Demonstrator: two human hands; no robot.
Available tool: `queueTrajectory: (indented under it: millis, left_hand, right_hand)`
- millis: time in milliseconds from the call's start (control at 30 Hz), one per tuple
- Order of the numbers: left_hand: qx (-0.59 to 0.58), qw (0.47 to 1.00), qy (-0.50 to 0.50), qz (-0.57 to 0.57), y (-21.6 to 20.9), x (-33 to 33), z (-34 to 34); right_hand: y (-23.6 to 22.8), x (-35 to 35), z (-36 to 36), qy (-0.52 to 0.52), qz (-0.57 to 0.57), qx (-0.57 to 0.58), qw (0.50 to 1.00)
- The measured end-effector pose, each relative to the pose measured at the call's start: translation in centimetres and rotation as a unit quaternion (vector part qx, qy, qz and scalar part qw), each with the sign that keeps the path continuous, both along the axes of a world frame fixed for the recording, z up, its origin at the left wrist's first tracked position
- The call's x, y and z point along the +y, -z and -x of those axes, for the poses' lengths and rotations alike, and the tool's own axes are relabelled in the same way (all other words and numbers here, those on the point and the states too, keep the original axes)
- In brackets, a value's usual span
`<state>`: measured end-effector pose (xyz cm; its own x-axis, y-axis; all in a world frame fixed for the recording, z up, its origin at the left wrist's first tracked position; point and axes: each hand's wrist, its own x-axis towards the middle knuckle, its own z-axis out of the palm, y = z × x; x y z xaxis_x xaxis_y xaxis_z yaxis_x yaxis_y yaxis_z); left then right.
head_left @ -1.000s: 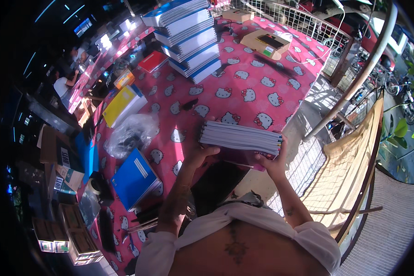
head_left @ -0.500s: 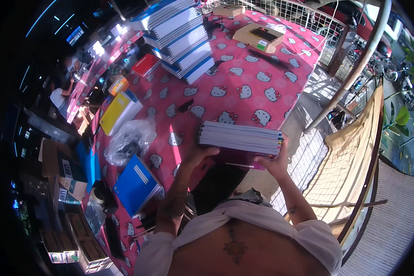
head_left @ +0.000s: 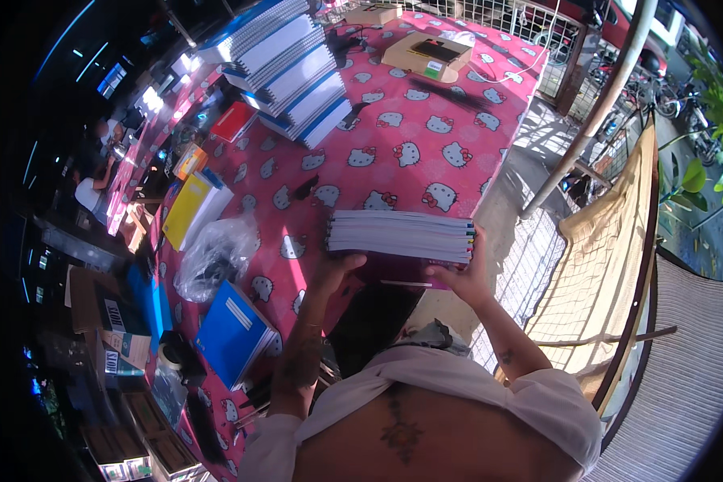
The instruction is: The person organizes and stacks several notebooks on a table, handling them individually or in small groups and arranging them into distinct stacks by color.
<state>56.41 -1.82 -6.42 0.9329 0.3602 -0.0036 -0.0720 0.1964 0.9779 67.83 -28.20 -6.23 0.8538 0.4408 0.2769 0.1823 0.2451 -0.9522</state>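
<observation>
Between my two hands is a stack of notebooks (head_left: 402, 234), held near the table's front edge. Its white page edges face up and a dark purple cover faces me; small coloured marks show at the right end. My left hand (head_left: 334, 275) grips the left end, its thumb along the cover. At the other end my right hand (head_left: 464, 278) is closed round the corner, thumb on the purple cover. The fingers behind the stack are mostly hidden. Left of my left forearm lies a blue notebook pile (head_left: 234, 333), beside a crumpled clear plastic bag (head_left: 213, 257).
A pink patterned cloth covers the table (head_left: 386, 181). Tall spiral notebook piles (head_left: 289, 76) stand at the far left, near a red booklet (head_left: 233, 120) and yellow notebooks (head_left: 186, 210). An open cardboard box (head_left: 426, 58) sits at the back. A slanting pole (head_left: 590, 112) rises on the right.
The view has shifted a little, so the table and its things appear slightly further left. Both hands keep hold of the notebook stack, with no clear change of grip.
</observation>
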Motion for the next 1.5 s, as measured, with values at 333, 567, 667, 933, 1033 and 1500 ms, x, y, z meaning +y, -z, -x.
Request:
queueTrajectory:
  millis: [333,567,667,933,1033,1500]
  left_hand:
    - [0.029,0.997,0.037,-0.062,1.9,2.0,0.9]
    - [-0.098,0.989,0.044,-0.099,-4.1,2.9,0.4]
    - [-0.25,0.922,-0.1,-0.278,-16.3,-2.7,-0.6]
    - [-0.085,0.713,0.119,-0.685,-13.5,-13.0,-3.2]
    - [-0.102,0.691,0.049,-0.714,-14.0,-13.5,-3.9]
    - [-0.179,0.925,-0.104,-0.318,-11.5,-1.2,0.6]
  right_hand:
    - [-0.2,-0.5,-0.1,0.007,0.04,-0.101,0.994]
    - [0.4,-0.1,-0.3,0.023,0.036,-0.109,0.993]
    - [0.4,-0.5,-0.4,0.001,-0.002,-0.039,0.999]
    - [-0.5,-0.3,-0.2,-0.01,0.017,-0.01,1.0]
    - [1.1,-0.2,-0.6,0.031,0.032,-0.048,0.998]
    - [1.5,0.1,-0.4,-0.001,-0.043,-0.019,0.999]
